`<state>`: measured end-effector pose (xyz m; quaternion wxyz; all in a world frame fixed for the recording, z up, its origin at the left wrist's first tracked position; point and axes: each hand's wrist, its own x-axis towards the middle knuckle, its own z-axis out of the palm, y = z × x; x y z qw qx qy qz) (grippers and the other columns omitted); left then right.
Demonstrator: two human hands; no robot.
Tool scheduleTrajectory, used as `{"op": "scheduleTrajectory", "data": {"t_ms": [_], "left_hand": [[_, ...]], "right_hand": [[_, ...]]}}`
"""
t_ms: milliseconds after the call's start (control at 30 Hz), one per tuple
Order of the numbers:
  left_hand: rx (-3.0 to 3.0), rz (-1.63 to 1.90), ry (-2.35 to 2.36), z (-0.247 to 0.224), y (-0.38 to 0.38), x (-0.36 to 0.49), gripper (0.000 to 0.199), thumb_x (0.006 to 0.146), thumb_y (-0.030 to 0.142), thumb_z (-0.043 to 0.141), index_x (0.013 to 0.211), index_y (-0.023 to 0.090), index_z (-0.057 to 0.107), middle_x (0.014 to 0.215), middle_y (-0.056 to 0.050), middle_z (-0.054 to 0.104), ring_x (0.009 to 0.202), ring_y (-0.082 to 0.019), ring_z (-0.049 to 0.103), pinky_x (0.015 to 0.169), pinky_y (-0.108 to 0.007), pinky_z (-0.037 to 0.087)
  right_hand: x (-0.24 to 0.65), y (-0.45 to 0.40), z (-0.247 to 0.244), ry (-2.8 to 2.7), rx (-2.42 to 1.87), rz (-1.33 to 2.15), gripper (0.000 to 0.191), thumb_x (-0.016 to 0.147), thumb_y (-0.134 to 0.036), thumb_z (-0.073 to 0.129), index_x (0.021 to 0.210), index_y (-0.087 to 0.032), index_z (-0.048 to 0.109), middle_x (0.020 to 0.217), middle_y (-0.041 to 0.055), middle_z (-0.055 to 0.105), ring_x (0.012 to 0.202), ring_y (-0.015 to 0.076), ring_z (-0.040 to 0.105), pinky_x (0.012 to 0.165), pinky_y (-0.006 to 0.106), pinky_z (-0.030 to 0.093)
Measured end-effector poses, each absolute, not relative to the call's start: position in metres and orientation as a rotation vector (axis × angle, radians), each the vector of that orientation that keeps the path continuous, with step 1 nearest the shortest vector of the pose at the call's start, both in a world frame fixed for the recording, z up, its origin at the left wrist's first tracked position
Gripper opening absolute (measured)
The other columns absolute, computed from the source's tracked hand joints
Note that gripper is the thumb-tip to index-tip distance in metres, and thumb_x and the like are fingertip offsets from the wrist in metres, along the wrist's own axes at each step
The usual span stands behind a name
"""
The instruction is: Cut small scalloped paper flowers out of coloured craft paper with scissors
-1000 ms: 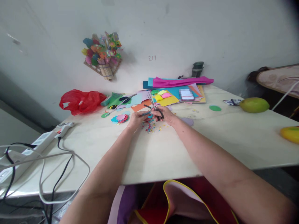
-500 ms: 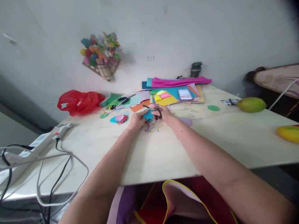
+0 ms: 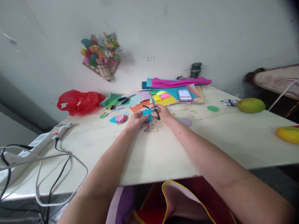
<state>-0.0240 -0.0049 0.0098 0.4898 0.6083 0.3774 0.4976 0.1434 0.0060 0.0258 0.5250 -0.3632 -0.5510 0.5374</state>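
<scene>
Between my hands is a blue scalloped paper flower [image 3: 147, 114]. My left hand [image 3: 136, 120] pinches its left edge between thumb and fingers. In my right hand [image 3: 163, 113] is a pair of scissors [image 3: 156, 112] with black handles, its blades pointing up and away from me; the right fingertips are close to the flower's right edge. Below the hands, small coloured paper scraps [image 3: 149, 127] are scattered on the table [image 3: 149, 158]. To the left lies a stack of cut paper flowers [image 3: 119, 119] in blue, pink and red.
Coloured paper sheets [image 3: 173, 98] lie behind my hands, with a second pair of scissors [image 3: 125, 99] on the left. A red plastic bag [image 3: 78, 102] is at the back left. Power strips [image 3: 35, 146] with cables occupy the left edge; a green mango-like fruit [image 3: 251, 105] is on the right.
The scissors have turned in my right hand, their blades leaning further left. The blue flower has shifted slightly left and shows more fully.
</scene>
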Motion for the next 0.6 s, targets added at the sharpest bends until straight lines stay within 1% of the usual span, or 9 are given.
{"op": "scheduleTrajectory", "data": {"t_ms": [67,133,233,300,433,600], "left_hand": [[1.482,1.194,0.932,0.0084,-0.0041,-0.0237,0.038,0.059,0.041,0.080,0.079,0.011,0.069,0.071,-0.005,0.068,0.065,-0.016,0.062,0.070,-0.030,0.051],[1.439,1.216,0.940,0.0074,-0.0033,-0.0244,0.036,0.057,0.042,0.081,0.073,0.012,0.068,0.067,-0.004,0.067,0.062,-0.015,0.061,0.068,-0.030,0.051],[1.327,1.278,0.920,0.0075,-0.0026,-0.0262,0.038,0.055,0.041,0.083,0.076,0.012,0.069,0.070,-0.004,0.069,0.064,-0.015,0.063,0.069,-0.031,0.054],[1.269,1.316,0.914,0.0087,-0.0026,-0.0272,0.039,0.053,0.040,0.084,0.077,0.013,0.069,0.071,-0.004,0.069,0.064,-0.015,0.064,0.069,-0.032,0.055],[1.235,1.343,0.907,0.0107,-0.0026,-0.0280,0.039,0.051,0.040,0.084,0.074,0.013,0.067,0.066,-0.002,0.067,0.061,-0.015,0.063,0.064,-0.032,0.057],[1.219,1.354,0.922,0.0102,-0.0019,-0.0288,0.040,0.051,0.040,0.084,0.074,0.012,0.067,0.066,-0.002,0.067,0.061,-0.016,0.064,0.063,-0.033,0.057]], "right_hand": [[0.1430,0.0059,0.0245,-1.356,-0.862,1.292,0.031,0.057,-0.009,0.061,0.085,-0.017,0.054,0.051,-0.0098,0.052,0.047,0.0083,0.050,0.049,0.021,0.042],[0.1428,0.0059,0.0235,-1.391,-0.858,1.294,0.031,0.057,-0.009,0.062,0.086,-0.018,0.053,0.053,-0.0092,0.053,0.048,0.0089,0.052,0.050,0.021,0.043],[0.1437,0.0064,0.0226,-1.433,-0.875,1.303,0.031,0.059,-0.011,0.066,0.086,-0.017,0.053,0.054,-0.0077,0.056,0.047,0.0092,0.053,0.046,0.020,0.042],[0.1449,0.0072,0.0218,-1.458,-0.884,1.331,0.032,0.058,-0.013,0.071,0.084,-0.016,0.053,0.052,-0.0074,0.055,0.044,0.0082,0.051,0.043,0.019,0.040],[0.1468,0.0093,0.0197,-1.483,-0.883,1.392,0.035,0.055,-0.021,0.080,0.080,-0.015,0.056,0.049,-0.0065,0.054,0.042,0.0061,0.047,0.041,0.018,0.039],[0.1503,0.0099,0.0181,-1.544,-0.963,1.446,0.032,0.059,-0.024,0.081,0.080,-0.014,0.059,0.051,-0.0043,0.056,0.042,0.0063,0.049,0.038,0.016,0.037]]}}
